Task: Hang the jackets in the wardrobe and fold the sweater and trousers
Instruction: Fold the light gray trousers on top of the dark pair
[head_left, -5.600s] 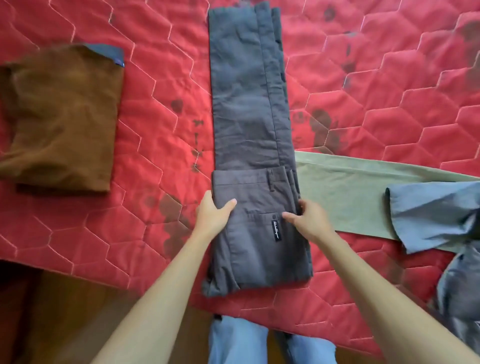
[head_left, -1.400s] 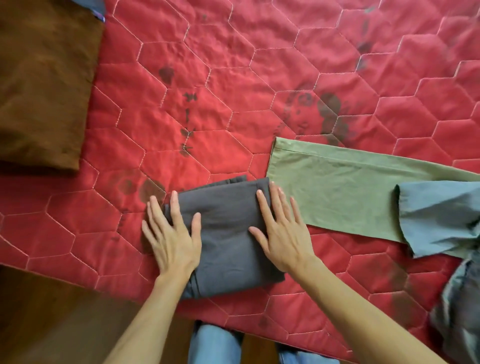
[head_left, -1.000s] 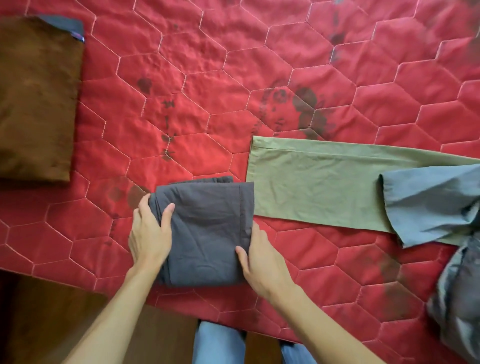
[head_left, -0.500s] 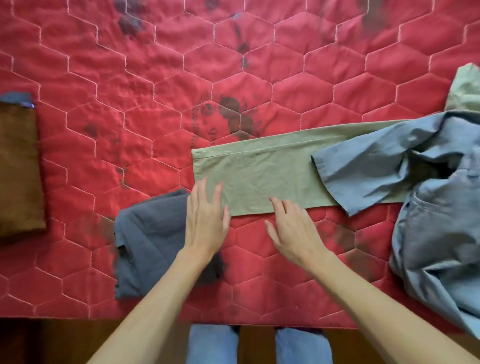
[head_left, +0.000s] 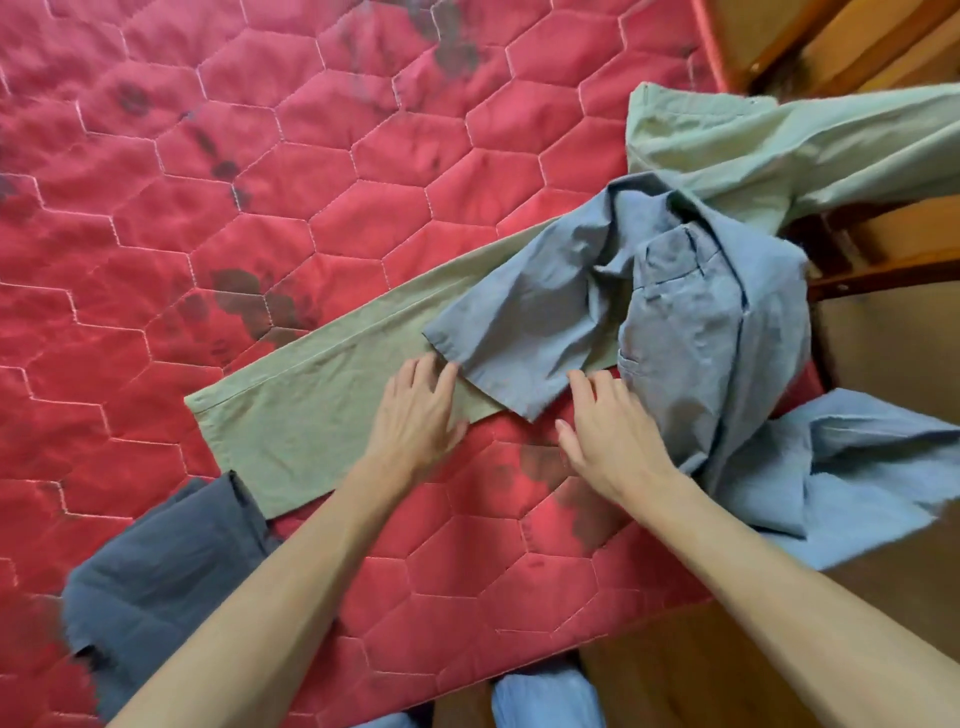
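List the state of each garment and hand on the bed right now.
grey trousers: folded, lying at the near left.
green trousers: stretched out flat, right end under the blue jacket.
blue jacket: crumpled, not hung, sleeve across the green trousers.
left hand: open, resting on the green trousers.
right hand: open, beside the blue jacket's sleeve.

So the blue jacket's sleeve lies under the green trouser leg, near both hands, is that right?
Not quite: in the head view the blue jacket's sleeve lies on top of the green trouser leg, near the left hand and the right hand.
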